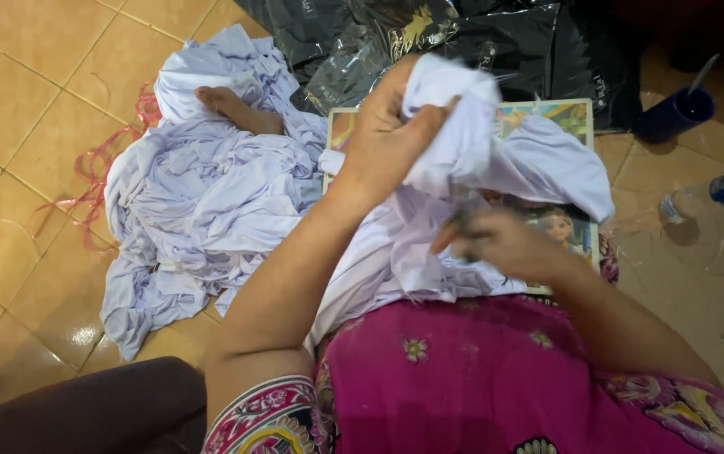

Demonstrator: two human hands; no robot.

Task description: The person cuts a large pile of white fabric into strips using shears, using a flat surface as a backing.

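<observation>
A magenta flowered skirt (pixel 496 378) fills six o'clock; above it the left hand (pixel 387 134), forearm raised steeply toward twelve, clenches a bunched white garment (pixel 471 126); its long axis droops from centre toward three o'clock over a picture board (pixel 582 109); the right hand (pixel 500 244), blurred, grip unclear, touches the cloth's lower folds; white clothes pile (pixel 202 193) at nine o'clock.

White garment (pixel 496 147) in the hands + pile (pixel 202 202) at 9 o'clock look like soft matt thin cloth, bags (pixel 463 42) at 12 are glossy black plastic, floor tiles (pixel 17 101) smooth w/ slight shine, bottle (pixel 715 197) at 3 is clear plastic.
</observation>
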